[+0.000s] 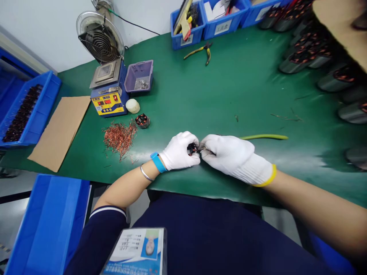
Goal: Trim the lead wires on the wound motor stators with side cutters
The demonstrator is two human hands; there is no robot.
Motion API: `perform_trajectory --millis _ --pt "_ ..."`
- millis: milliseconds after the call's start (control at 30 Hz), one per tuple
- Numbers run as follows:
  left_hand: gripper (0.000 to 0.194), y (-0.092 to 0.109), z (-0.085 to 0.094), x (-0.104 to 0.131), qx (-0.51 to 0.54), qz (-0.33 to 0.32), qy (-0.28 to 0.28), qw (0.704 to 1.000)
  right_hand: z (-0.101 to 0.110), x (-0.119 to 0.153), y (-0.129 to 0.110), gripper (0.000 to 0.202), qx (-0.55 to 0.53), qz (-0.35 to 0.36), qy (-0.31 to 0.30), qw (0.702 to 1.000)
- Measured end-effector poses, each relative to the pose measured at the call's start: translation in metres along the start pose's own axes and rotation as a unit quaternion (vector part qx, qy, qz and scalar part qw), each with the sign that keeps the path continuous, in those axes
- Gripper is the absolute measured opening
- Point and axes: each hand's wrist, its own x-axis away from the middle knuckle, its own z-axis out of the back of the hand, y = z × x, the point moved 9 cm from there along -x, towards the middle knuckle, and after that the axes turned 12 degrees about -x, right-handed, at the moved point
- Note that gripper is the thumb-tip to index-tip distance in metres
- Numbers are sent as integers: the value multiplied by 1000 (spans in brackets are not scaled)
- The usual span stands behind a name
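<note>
My left hand (179,151), in a white glove, is closed around a small motor stator (192,149) with dark insulation and copper windings, mostly covered by the fingers. Close against it, my right hand (233,154), gloved with a yellow cuff edge, pinches thin wires (203,148) at the stator's side. A yellow-green rod (266,136) lies on the table and runs behind the right hand. To the left of my hands stands a second stator (142,121), beside a heap of copper wire clippings (119,138).
A solder pot (110,101) with a fan behind it stands at the back left, next to a purple tray (139,76). Yellow-handled pliers (200,51) lie below a blue tool bin (187,38). Several metal-cased stators (304,61) line the right. Cardboard (61,130) lies left.
</note>
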Motion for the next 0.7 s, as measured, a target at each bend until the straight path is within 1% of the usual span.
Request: perform_trajectory --millis 200,267,333,367,400,433,467,500,600,667,700 --pt "15 -2 -5 1 8 -6 11 1000 5 2 4 29 -27 -26 29 999" --pt "14 -2 -5 1 7 -7 17 1000 11 6 10 27 -77 -35 49 995" --pt "13 -2 -5 1 4 -9 21 1000 13 11 18 26 -155 -62 43 985" --pt "13 -2 -6 1 5 -9 21 1000 11 14 21 31 -188 -76 27 979" --pt "13 -2 -6 1 6 -9 21 1000 7 18 22 41 -210 -86 6 974" --pt "13 -2 -6 1 8 -10 21 1000 3 21 23 53 -220 -94 -13 971" --pt "14 -2 -6 1 9 -10 20 1000 -1 24 23 60 -222 -98 -23 970" --pt "14 -3 -6 1 10 -10 19 1000 -4 26 23 59 -220 -95 -22 971" --pt "14 -4 -5 1 3 -5 15 1000 -7 26 18 40 -212 -45 10 976" --pt "12 -3 -4 2 1 -8 12 1000 -6 25 17 39 -206 -9 29 978" --pt "12 -2 -3 3 3 -15 12 1000 -5 25 18 38 -202 -4 32 979"
